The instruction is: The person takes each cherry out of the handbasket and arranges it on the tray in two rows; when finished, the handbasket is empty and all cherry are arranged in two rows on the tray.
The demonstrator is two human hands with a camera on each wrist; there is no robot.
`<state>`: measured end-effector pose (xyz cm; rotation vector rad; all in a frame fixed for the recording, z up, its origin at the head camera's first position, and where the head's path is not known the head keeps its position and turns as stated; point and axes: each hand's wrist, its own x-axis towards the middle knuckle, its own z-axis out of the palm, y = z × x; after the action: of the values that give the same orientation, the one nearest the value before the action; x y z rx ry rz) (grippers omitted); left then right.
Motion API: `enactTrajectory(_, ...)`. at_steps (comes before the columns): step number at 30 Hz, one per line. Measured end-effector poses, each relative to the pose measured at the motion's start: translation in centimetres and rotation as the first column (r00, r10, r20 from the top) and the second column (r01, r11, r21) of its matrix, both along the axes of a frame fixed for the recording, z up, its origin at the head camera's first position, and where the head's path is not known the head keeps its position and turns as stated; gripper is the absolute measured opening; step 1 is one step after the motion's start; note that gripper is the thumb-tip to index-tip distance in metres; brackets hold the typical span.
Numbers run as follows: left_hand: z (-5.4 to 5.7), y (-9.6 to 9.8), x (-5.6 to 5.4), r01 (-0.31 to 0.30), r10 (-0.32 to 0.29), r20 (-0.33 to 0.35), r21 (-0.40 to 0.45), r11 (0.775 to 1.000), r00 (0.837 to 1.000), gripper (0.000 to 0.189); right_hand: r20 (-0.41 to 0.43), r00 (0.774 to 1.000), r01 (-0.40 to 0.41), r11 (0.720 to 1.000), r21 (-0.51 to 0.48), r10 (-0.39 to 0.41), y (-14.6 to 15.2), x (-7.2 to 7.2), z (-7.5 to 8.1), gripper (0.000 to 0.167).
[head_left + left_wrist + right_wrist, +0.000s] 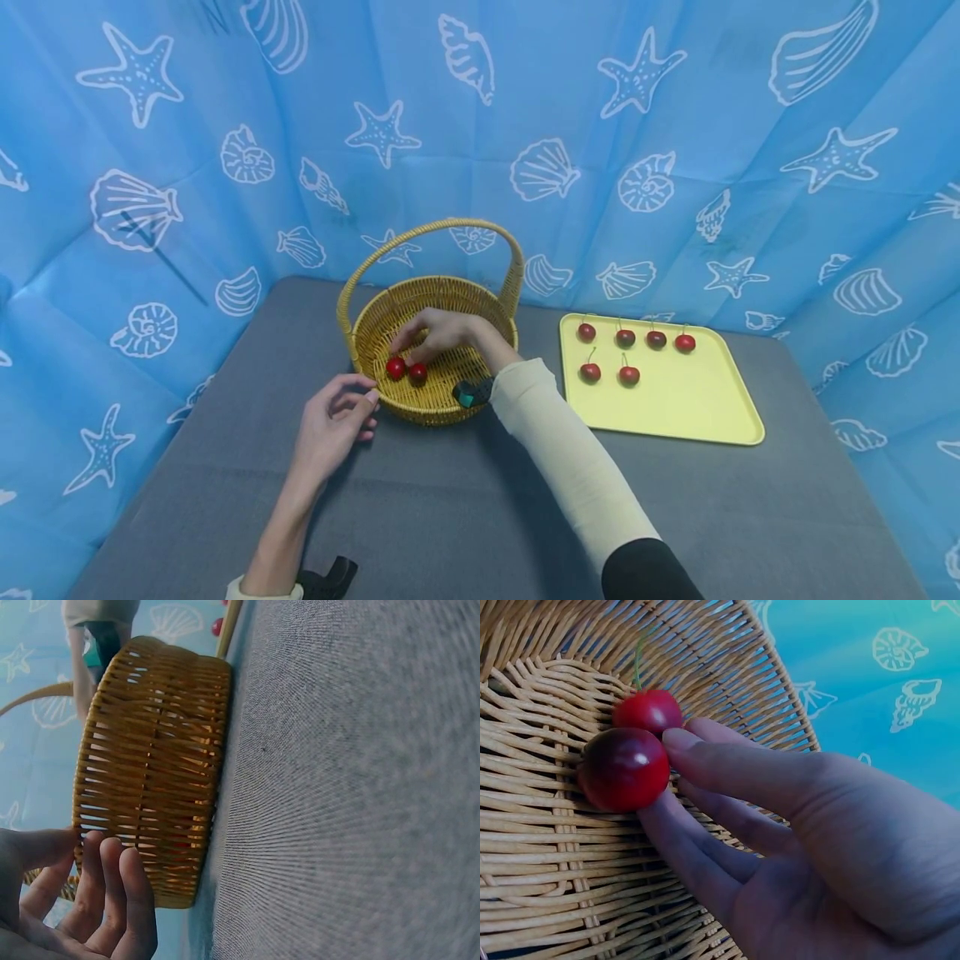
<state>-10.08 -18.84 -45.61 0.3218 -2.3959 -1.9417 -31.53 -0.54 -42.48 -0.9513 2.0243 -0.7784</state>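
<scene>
A round wicker basket (450, 408) with an arched handle (465, 222) stands on the grey table. My left hand (333, 421) pinches its rim at the near left, thumb over the edge and curled fingers against the outer wall. Inside the basket are two cherries: a bright red one (649, 711) with a green stem, and a darker one (625, 769) beside it. My right hand (442, 329) reaches in from the right, thumb and fingertips around the bright red cherry, which sits low near the woven floor. The darker cherry hides part of the fingers in the right wrist view.
A yellow tray (675, 408) lies to the right of the basket, with several stemmed cherries (628, 376) in two rows at its back left. A blue curtain (465, 125) with white shells and starfish hangs behind and at both sides of the table (420, 517).
</scene>
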Motion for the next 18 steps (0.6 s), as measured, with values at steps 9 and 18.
enactTrajectory(9,0.0,0.0,0.0,-0.002,0.002,0.021,-0.007,1.000,1.000,0.029,0.124,0.992,-0.029,1.000,0.005,0.028,-0.7,0.6,0.1,0.046)
enactTrajectory(18,0.0,0.0,0.0,0.001,-0.001,0.008,0.000,1.000,1.000,0.029,0.113,0.991,-0.073,0.996,0.059,0.066,-1.5,1.0,0.5,0.043)
